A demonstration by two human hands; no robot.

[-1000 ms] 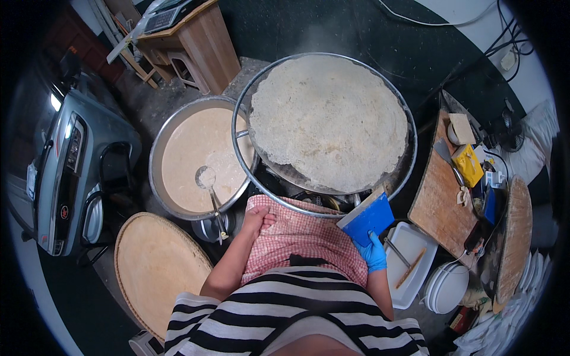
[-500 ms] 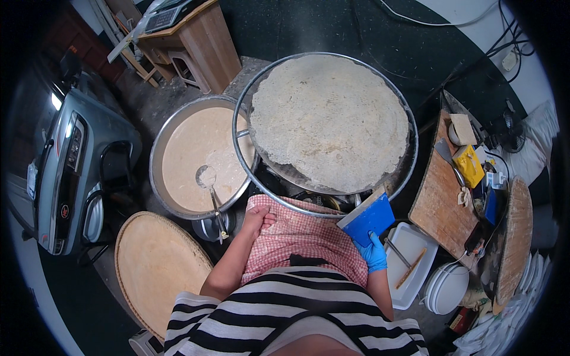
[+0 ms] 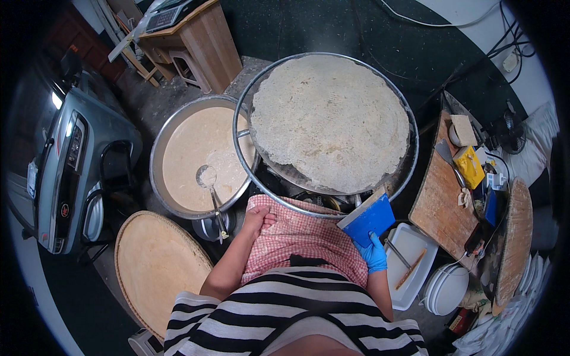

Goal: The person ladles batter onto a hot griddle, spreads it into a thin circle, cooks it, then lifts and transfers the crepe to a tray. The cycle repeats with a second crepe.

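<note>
A broad, thin round of pale batter [image 3: 329,121] covers the round griddle, and a metal ring [image 3: 236,139] runs around it. In front of its near right edge, my right hand [image 3: 373,252], in a blue glove, grips a flat blue scraper [image 3: 368,219] with a pale edge. My bare left hand [image 3: 258,219] rests against the red checked apron [image 3: 297,237], its fingers curled and nothing visible in them. To the left stands a wide metal basin of beige batter [image 3: 184,154]. A ladle [image 3: 211,187] lies with its bowl in that batter and its handle over the rim.
At lower left is a round woven tray [image 3: 160,267]. On the right are a white tub [image 3: 415,249] with tools, a stained board [image 3: 442,207] with a spatula [image 3: 448,157], and a white bucket [image 3: 448,288]. A vehicle [image 3: 71,160] stands far left, a wooden desk [image 3: 205,44] behind.
</note>
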